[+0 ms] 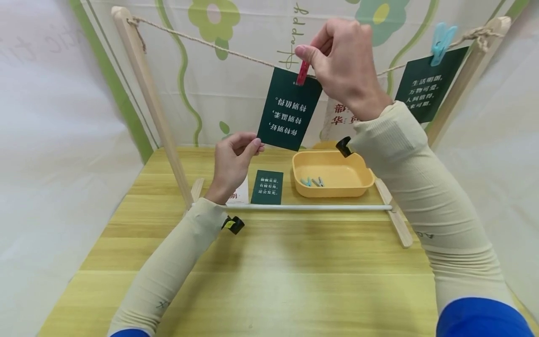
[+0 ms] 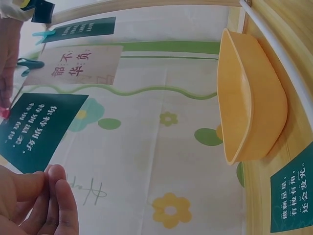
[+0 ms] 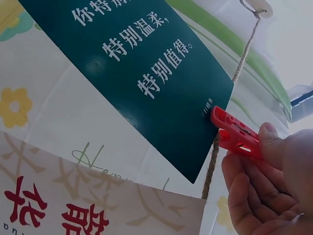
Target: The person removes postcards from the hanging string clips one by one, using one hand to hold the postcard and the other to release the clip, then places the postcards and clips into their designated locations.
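Note:
A dark green card (image 1: 289,110) with white writing, upside down in the head view, hangs at the rope (image 1: 202,41). My right hand (image 1: 347,65) pinches a red clothespin (image 1: 302,74) at the card's upper edge; in the right wrist view its tip (image 3: 221,117) overlaps the card beside the rope. Down at the card's lower left corner, my left hand (image 1: 236,161) pinches the corner between thumb and fingers. Behind the right wrist, a pale card with red characters (image 1: 337,114) is partly hidden; the left wrist view shows a teal clothespin (image 2: 30,63) on it.
Another green card (image 1: 433,86) hangs at right from a light blue clothespin (image 1: 442,44). Wooden posts (image 1: 153,103) carry the rope, with a white rod (image 1: 320,207) low between them. A yellow basin (image 1: 332,193) holds several clothespins. A green card (image 1: 267,187) and a pale card (image 1: 241,193) lie on the table.

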`<state>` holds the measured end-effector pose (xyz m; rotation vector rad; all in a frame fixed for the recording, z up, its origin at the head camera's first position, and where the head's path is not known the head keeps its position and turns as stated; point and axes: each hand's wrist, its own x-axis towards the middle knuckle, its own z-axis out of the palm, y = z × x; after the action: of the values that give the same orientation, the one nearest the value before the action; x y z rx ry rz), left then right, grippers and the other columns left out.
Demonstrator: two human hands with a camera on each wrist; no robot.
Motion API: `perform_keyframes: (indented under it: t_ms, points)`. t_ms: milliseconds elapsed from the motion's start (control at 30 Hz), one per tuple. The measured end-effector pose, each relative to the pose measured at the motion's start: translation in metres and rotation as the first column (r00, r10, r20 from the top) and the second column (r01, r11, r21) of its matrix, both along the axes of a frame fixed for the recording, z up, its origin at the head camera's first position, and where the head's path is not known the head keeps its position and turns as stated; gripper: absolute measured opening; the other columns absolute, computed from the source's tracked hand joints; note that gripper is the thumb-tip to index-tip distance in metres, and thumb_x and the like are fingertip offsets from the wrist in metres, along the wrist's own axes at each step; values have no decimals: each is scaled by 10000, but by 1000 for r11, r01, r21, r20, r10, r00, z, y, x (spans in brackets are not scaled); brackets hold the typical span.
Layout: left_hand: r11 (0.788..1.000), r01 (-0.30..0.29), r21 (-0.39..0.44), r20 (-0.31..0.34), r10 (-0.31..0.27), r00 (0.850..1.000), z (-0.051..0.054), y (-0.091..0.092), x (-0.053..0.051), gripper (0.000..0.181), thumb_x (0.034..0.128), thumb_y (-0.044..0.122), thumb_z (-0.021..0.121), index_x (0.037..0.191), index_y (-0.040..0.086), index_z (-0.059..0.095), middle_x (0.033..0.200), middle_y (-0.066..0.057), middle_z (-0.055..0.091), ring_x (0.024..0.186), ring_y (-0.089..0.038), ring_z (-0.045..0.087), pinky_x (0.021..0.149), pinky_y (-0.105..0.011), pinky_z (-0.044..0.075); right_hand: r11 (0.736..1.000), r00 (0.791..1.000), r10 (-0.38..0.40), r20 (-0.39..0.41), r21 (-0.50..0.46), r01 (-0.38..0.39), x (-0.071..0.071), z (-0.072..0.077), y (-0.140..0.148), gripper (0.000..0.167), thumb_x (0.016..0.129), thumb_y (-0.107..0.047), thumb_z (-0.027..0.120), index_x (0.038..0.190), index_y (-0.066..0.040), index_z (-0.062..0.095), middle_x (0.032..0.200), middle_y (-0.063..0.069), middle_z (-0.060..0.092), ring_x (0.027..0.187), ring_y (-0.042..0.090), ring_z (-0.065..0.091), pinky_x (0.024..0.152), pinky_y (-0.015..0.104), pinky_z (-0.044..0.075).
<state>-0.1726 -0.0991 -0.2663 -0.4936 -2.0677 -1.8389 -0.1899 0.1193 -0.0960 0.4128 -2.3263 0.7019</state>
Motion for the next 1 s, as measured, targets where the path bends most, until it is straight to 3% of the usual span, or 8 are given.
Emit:
perform_keyframes:
  t_ms: [500,733,1000]
  points:
    - [1000,8,16,0,-8,1000,-1,-1,-1,173,1025,73,685,1145,-40,734,1065,-216,779,885,-98,736,860,-232,634,999,999,-6,-53,-49,3,1,5,2,393,1031,-381,659,1151,-13,729,1062,89,775,795,-58,556,774,125,500]
    - [1000,7,18,4,-7,1000,-9,2,-1,172,1025,65,681,1156,-35,730,1077,-214,776,893,-94,738,872,-221,630,1000,998,-2,-57,-31,1,4,3,5,448,1027,-446,648,1184,-32,718,1131,62,786,871,-22,601,897,131,560]
    - [1000,12,29,6,-12,1000,-20,5,-3,175,1028,54,671,1163,-44,724,1083,-226,773,896,-93,739,866,-218,631,996,998,35,-50,-86,-40,5,-2,6,516,981,-509,706,1175,-30,716,1151,74,778,930,40,674,953,148,573]
